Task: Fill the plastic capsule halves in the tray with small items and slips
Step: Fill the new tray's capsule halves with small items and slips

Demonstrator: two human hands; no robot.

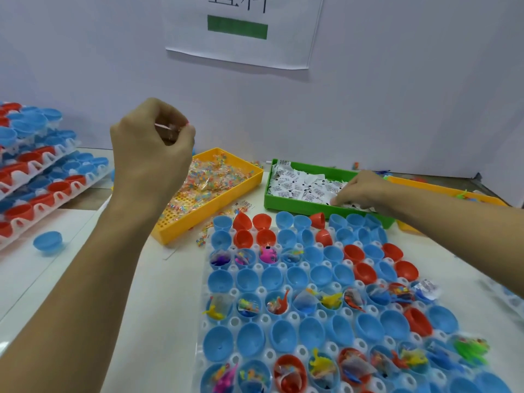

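A white tray (202, 313) in front of me holds rows of blue and red capsule halves (272, 279); some rows hold small toys and packets, others are bare. My left hand (150, 148) is raised above the yellow bin (226, 199) of clear bead packets and pinches several small bead packets (173, 129) in its curled fingers. My right hand (365, 191) reaches into the green bin (297, 204) of white printed slips, with its fingertips down on the slips (300, 188); whether it pinches one is hidden.
Stacked trays of red and blue capsule halves (37, 177) stand at the far left. A loose blue half (47, 241) lies on the table near them. An orange bin (442, 188) sits behind my right arm. Beads (202, 239) are scattered beside the yellow bin.
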